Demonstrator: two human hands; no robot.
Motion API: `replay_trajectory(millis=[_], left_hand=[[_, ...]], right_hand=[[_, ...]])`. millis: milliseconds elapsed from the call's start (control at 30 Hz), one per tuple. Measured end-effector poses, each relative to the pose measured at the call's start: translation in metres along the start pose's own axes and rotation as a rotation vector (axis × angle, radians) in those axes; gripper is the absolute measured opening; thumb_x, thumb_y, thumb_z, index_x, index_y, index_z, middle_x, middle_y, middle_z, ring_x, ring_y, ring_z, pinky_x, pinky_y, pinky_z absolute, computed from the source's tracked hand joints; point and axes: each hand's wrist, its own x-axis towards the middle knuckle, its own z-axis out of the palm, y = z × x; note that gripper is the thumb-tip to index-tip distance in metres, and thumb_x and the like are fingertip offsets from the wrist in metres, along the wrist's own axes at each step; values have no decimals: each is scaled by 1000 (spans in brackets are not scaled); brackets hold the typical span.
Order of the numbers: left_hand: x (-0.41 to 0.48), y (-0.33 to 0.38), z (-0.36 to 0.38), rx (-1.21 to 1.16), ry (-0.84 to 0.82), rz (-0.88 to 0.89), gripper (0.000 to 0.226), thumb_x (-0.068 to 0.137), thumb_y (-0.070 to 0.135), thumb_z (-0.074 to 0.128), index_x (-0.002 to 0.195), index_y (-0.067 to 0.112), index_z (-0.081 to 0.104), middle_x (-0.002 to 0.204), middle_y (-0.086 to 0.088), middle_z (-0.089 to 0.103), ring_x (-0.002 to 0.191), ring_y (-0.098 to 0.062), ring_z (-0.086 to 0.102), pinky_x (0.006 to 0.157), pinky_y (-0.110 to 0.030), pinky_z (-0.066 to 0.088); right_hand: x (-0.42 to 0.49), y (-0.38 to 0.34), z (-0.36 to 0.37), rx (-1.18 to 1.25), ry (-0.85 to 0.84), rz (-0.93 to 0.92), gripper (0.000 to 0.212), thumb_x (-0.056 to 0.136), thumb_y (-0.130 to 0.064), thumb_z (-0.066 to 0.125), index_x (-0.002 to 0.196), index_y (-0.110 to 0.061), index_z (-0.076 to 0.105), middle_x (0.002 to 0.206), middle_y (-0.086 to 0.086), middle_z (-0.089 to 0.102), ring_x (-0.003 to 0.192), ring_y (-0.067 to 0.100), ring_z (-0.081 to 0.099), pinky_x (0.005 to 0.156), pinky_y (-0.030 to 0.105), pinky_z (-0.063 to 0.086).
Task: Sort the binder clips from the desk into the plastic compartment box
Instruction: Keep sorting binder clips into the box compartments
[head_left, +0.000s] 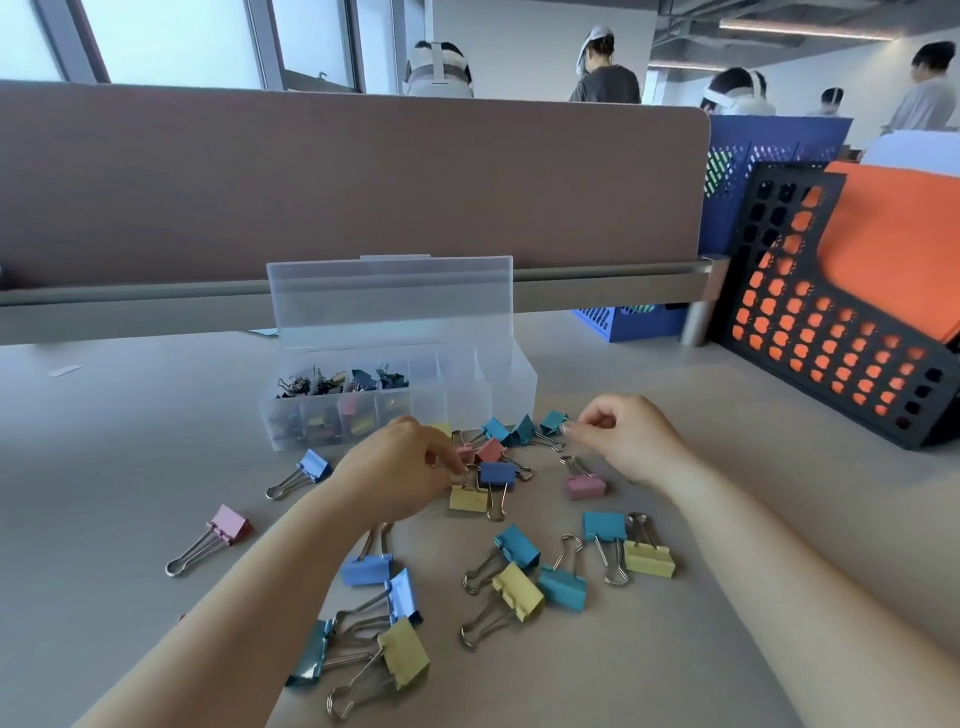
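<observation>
Nearest us, pastel binder clips (519, 592) with wire handles lie scattered on the matte desk (130, 441). Our left hand (400, 462) curls over a pink-yellow-blue cluster, fingertips hidden; we cannot tell its grip. Right hand (623, 436) pinches thumb to forefinger beside a teal clip (553, 420), contact unclear. Beyond, the translucent compartment box (498, 395), lid up, holds small blurred clips.

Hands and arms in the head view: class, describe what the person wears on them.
Nothing is worn: the left hand and right hand are ungloved, with no ring, watch or bracelet showing. The left forearm and right forearm are bare to the frame's edge; no sleeve shows.
</observation>
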Motion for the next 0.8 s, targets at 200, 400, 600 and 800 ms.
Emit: replay_trajectory(millis=[200,400,600,800], left_hand=[[-1,5,0,59,-115,100,41,96,43,45,136,52,38,112,9,41,100,-13,51,84,-26,42],[-1,-3,-8,17,-104,151,22,93,38,53,111,47,62,100,17,43,91,-2,50,79,-21,40],[4,-27,-22,-13,56,89,15,91,24,59,98,36,66,92,14,53,76,-2,53,63,-14,41],[8,-39,-20,-85,123,18,15,90,20,60,91,35,63,96,9,61,87,-10,61,79,-26,51]], right_hand=[[23,0,11,-114,-16,-58,7,86,-29,68,84,-34,64,83,-12,59,81,13,58,71,28,46],[26,-1,11,-101,-59,-35,14,84,-23,70,75,-20,60,65,-6,55,57,14,50,52,26,39],[26,1,9,-136,-162,-16,19,81,-18,75,70,-18,60,65,-1,59,62,16,51,60,28,40],[22,-12,12,-190,-121,-67,16,81,-23,73,70,-22,62,68,-6,63,65,13,56,66,29,46]])
